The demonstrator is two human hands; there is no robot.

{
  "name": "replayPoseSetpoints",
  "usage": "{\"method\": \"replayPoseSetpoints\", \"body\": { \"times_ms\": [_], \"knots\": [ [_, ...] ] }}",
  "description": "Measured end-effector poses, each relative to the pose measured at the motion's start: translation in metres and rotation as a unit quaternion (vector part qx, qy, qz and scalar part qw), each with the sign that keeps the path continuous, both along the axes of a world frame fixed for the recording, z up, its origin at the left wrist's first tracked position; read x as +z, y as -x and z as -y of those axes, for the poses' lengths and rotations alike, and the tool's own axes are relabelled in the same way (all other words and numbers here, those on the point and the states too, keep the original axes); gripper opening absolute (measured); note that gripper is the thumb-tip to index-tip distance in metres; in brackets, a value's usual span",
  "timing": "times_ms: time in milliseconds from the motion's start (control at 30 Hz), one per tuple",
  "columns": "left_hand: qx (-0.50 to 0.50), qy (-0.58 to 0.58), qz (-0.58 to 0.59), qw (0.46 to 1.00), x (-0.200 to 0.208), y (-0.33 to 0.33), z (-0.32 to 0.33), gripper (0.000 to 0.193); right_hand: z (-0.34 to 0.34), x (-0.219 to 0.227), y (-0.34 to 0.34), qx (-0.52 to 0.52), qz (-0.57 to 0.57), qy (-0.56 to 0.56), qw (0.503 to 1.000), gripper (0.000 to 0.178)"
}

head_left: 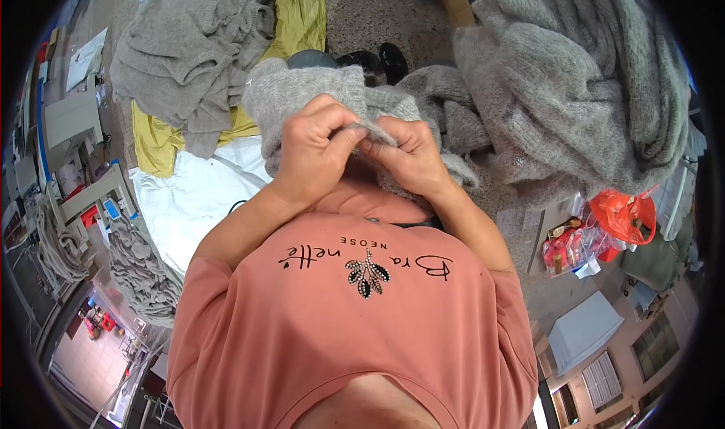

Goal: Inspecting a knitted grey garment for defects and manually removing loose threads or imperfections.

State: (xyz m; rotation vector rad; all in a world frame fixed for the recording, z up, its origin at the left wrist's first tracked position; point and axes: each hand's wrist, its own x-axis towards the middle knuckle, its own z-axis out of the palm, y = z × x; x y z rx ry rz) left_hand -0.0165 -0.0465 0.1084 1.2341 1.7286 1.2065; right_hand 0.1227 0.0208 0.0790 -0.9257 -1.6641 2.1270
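Note:
A grey knitted sweater (306,89) lies bunched over my lap. My left hand (313,148) is closed, thumb and fingers pinching a folded edge of the knit. Close beside it, my right hand (411,157) pinches the same edge, so a short strip of knit stretches between the two thumbs. Whether a needle or thread is in the fingers is too small to tell. The rest of the sweater hangs behind and below my hands, partly hidden by them.
A heap of grey knitwear (189,55) lies at the far left on a yellow sheet (302,21), near a white sheet (196,195). Another large grey knit pile (559,97) rises close on my right. Beyond it sits a red plastic bag (623,214). Dark shoes (393,63) show ahead.

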Motion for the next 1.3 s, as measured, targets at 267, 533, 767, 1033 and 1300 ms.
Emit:
{"method": "replayPoseSetpoints", "body": {
  "times_ms": [267, 533, 767, 1033, 1300],
  "knots": [
    [-0.112, 0.249, 0.402, 0.874, -0.011, 0.018, 0.007, 0.012, -0.004, -0.003, -0.015, 0.071, 0.025, -0.085, 0.994, 0.015],
    [0.031, 0.152, 0.556, 0.817, 0.005, 0.027, -0.010, 0.015, -0.019, -0.011, -0.054, -0.006, 0.123, -0.079, 0.989, 0.041],
    [0.037, 0.085, 0.419, 0.903, 0.009, 0.020, -0.021, 0.014, -0.009, 0.002, -0.061, -0.093, 0.092, -0.197, 0.972, 0.019],
    [0.004, 0.150, 0.417, 0.897, 0.002, -0.010, -0.032, 0.014, -0.008, 0.050, -0.033, 0.049, -0.101, -0.582, 0.805, 0.019],
    [-0.024, 0.198, 0.414, 0.888, 0.007, -0.010, -0.025, 0.018, -0.010, 0.030, -0.024, 0.010, -0.073, -0.609, 0.790, 0.021]
  ]
}}
